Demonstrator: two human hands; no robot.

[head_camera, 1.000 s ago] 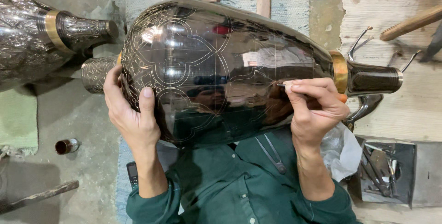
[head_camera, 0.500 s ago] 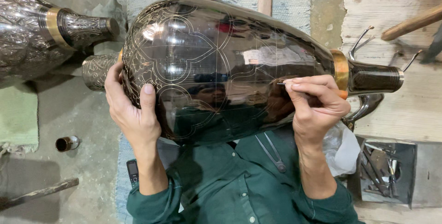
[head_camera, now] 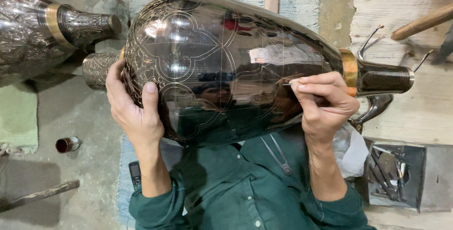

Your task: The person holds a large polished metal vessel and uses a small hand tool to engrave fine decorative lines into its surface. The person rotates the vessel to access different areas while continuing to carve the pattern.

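Note:
A large dark, glossy metal vase (head_camera: 226, 55) lies on its side across my lap, with scribed ornament lines on its body and a brass band near the neck. My left hand (head_camera: 134, 112) grips its wide end, thumb up on the surface. My right hand (head_camera: 323, 100) is closed around a thin metal scribing tool (head_camera: 289, 84), whose tip touches the vase body close to the neck.
A second engraved silver vase (head_camera: 42, 27) lies at the upper left. A small metal cup (head_camera: 67, 144) and a rod (head_camera: 40, 194) lie on the floor at left. A phone (head_camera: 135, 173) rests by my left arm. A box of tools (head_camera: 394, 173) sits at right, beside a wooden handle (head_camera: 422, 22).
The vase and both hands stay almost still; my right hand shifted slightly along the vase surface with the scribing tool.

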